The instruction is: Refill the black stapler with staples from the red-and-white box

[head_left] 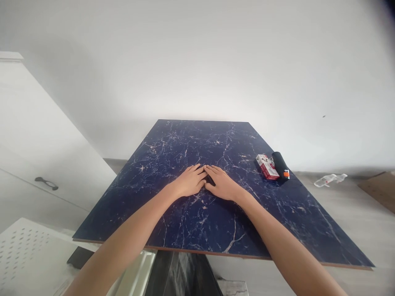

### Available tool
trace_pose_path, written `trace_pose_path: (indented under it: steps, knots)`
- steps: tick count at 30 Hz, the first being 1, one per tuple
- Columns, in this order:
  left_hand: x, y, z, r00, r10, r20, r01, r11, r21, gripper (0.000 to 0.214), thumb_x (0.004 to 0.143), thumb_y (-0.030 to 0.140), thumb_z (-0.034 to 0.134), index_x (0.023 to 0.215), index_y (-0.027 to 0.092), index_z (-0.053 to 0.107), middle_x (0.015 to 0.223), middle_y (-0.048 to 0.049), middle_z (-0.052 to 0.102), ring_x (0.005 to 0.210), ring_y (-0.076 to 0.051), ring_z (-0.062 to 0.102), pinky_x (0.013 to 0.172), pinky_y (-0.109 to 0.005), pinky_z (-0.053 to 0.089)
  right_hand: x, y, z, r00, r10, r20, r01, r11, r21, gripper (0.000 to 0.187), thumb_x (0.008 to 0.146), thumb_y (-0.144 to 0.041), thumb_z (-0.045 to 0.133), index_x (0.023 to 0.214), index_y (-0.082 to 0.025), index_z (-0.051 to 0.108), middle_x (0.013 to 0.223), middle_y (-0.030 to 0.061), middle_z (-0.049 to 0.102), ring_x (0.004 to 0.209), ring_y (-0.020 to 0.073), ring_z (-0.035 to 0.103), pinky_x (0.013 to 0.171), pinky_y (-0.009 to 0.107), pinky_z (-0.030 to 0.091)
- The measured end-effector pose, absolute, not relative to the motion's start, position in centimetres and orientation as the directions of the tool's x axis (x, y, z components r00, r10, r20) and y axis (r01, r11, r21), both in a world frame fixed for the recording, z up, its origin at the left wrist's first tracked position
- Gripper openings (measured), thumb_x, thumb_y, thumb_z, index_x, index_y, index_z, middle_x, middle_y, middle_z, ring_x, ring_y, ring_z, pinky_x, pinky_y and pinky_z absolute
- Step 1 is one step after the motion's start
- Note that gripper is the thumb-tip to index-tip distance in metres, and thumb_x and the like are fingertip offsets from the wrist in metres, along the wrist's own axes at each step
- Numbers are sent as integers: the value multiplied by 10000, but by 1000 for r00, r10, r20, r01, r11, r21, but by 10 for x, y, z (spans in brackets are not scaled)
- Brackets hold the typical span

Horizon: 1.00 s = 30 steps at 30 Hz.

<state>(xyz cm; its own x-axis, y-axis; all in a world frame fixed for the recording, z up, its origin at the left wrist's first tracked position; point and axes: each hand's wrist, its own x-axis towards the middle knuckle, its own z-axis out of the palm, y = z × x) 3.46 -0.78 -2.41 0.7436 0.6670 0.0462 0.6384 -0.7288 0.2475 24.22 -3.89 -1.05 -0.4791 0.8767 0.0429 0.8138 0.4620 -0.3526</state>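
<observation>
My left hand [190, 181] lies palm down on a dark blue marbled tabletop [197, 230], its fingers stretched out. Beside it my right hand [222, 183] rests flat on the same surface. The fingertips and thumbs of both hands meet near the middle, framing a small gap. Neither hand holds anything. To the right of my right hand, a red and white box [267, 167] lies on the tabletop. Against the box lies a black cylindrical object [280, 165] with an orange patch at its near end; its kind is unclear.
A white cabinet [40, 135] with a dark handle stands at the left. Below it is a white perforated panel [26, 250]. On the floor to the right lie a clear plastic item [329, 179] and a cardboard box [381, 190]. A pale wall [203, 61] rises behind the table.
</observation>
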Motion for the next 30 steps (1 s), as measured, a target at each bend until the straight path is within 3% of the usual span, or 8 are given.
trace_pose_path:
  steps: [30]
  knots:
    - [36,-11,-20,734,679,29,654,-717,242,559,1069,421,234,1588,234,328,1677,-44,214,1556,-307,136,1247,-547,193,245,-36,-13,-486,870,75,805,480,-350,706,958,-456,430,1564,-96,385,1612,131,345,1505,322,295,1244,502,255]
